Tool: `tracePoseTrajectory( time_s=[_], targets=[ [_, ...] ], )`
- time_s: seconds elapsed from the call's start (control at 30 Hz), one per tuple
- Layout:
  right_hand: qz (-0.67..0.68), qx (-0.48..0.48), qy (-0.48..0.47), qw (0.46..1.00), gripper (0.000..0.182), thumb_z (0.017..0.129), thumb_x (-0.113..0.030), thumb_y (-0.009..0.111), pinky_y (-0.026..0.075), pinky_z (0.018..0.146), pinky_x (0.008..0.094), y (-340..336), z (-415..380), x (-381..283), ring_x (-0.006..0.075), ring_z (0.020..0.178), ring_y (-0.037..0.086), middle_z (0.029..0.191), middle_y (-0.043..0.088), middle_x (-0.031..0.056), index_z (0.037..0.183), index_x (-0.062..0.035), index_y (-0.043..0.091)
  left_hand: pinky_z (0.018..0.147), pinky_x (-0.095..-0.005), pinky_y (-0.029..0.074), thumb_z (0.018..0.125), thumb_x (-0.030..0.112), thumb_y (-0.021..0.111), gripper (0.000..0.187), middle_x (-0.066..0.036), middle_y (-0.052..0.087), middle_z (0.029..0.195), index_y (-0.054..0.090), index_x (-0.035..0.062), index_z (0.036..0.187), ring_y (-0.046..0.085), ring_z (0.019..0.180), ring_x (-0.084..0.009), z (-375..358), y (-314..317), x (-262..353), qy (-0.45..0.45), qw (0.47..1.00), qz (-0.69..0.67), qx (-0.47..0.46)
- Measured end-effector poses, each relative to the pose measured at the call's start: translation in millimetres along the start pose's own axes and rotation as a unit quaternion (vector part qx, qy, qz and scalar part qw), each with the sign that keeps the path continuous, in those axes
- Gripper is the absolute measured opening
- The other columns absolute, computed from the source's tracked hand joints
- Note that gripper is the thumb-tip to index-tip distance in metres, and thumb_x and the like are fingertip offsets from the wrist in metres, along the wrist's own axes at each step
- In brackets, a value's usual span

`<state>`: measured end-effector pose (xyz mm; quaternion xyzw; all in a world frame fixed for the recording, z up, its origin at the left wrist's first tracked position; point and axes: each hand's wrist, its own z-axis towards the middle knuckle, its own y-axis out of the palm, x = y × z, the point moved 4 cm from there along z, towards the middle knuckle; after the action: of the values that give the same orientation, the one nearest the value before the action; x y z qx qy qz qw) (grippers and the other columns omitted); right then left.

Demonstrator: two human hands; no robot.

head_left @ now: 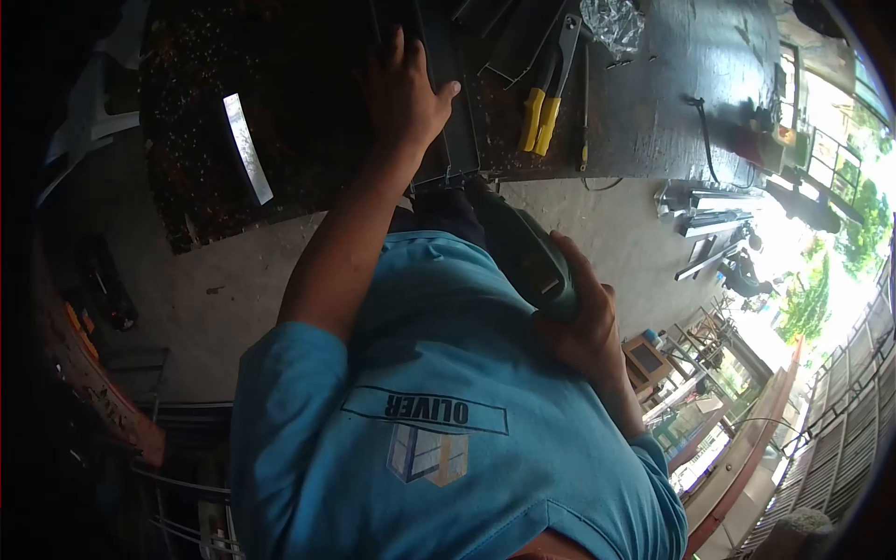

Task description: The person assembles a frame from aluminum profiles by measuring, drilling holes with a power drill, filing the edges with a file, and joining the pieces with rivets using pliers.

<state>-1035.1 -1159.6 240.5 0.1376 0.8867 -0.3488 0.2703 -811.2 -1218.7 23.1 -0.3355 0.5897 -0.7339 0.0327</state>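
My open left hand [407,105] lies spread on the dark metal channel [457,140] on the workbench [653,121], best pressed steady, while my right hand [590,322] grips the green power tool [530,257], tip beside the channel's near end.

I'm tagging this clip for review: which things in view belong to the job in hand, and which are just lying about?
In use:
- green power tool, in the right hand
- dark metal channel, apparently steadied by the left hand

Apparently just lying about:
- yellow-handled hand tool
- thin rod-like tool
- crumpled clear plastic
- pale strip
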Motion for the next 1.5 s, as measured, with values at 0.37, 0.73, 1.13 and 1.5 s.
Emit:
tracePoseTrajectory(
  time_s=[0.37,0.73,1.13,1.5],
  targets=[
    [-0.105,-0.015,-0.045,0.993,0.076,0.068,-0.007,0.068,0.057,0.075,0.0443,3.1,24.8,-22.2,0.0385,0.084,0.071,0.101,0.069,0.0221,0.141,-0.0105,0.046,0.103,-0.0627,0.033,0.073,0.043,0.08,0.073,-0.02,0.044,0.144,0.057,-0.0008,0.127,0.044,0.127,-0.0438,1.6,-2.1,2.2,0.023,0.999,-0.017,0.015],
    [-0.227,-0.152,-0.038,0.961,0.081,0.071,-0.016,0.07,0.054,0.066,0.0467,-3.1,51.8,-49.6,0.0366,0.073,0.069,0.086,0.067,0.0184,0.146,-0.0161,0.04,0.108,-0.0537,0.035,0.073,0.039,0.081,0.072,-0.022,0.043,0.144,0.055,-0.0031,0.126,0.041,0.129,-0.0486,3.1,-5.2,3.2,0.011,0.999,-0.048,-0.002],
    [-0.272,-0.21,-0.069,0.937,0.089,0.068,-0.019,0.075,0.054,0.063,0.043,-9.8,59.6,-55.1,0.0296,0.071,0.066,0.086,0.06,0.0118,0.149,-0.0197,0.036,0.11,-0.0542,0.033,0.078,0.036,0.078,0.067,-0.02,0.042,0.146,0.056,-0.0042,0.126,0.041,0.13,-0.0465,3.4,-7.6,4.7,0.032,0.998,-0.054,-0.003],
    [-0.249,-0.201,-0.063,0.945,0.093,0.066,-0.021,0.077,0.055,0.062,0.0423,-11.9,51.6,-36.4,0.0272,0.071,0.066,0.086,0.062,0.0123,0.149,-0.0213,0.035,0.114,-0.0533,0.029,0.082,0.033,0.074,0.064,-0.023,0.042,0.145,0.054,-0.0079,0.127,0.045,0.13,-0.0383,4.1,-6.7,4.3,0.044,0.998,-0.052,-0.004]
  ],
)
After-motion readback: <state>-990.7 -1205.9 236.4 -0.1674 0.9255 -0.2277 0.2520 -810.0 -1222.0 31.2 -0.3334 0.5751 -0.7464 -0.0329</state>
